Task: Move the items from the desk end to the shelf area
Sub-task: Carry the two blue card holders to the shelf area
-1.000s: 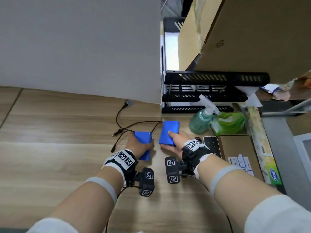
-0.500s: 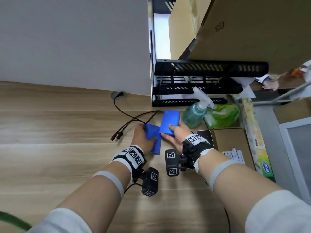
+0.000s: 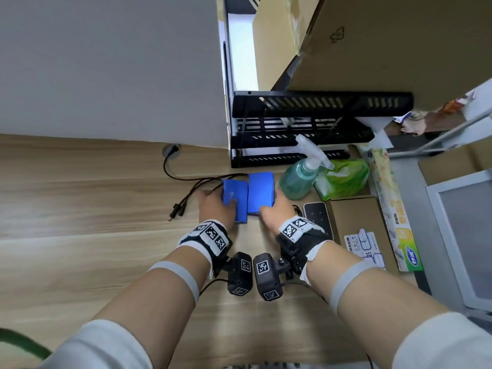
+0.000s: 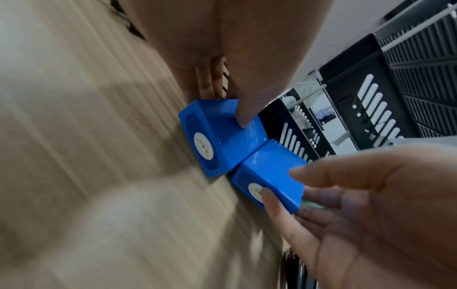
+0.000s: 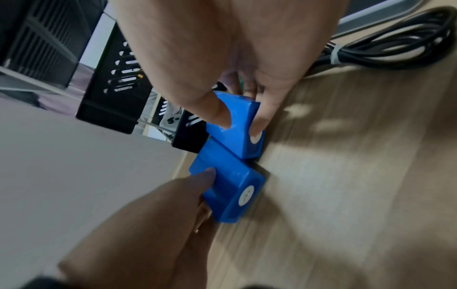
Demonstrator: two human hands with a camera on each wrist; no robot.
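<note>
Two blue battery packs lie side by side and touching on the wooden desk (image 3: 80, 209), just at 6 o'clock of the black slotted shelf rack (image 3: 306, 129). The left hand (image 3: 215, 206) grips the left blue pack (image 3: 234, 193), thumb on top; the right hand (image 3: 277, 211) grips the right blue pack (image 3: 261, 190), thumb on top, a fingertip on its near end. Each near end bears a round white sticker; its print is unreadable. Black cables (image 3: 186, 193) trail toward 9 o'clock. A green spray bottle (image 3: 298, 179) stands just at 3 o'clock of the right pack. The desk lies bare toward 8 o'clock.
</note>
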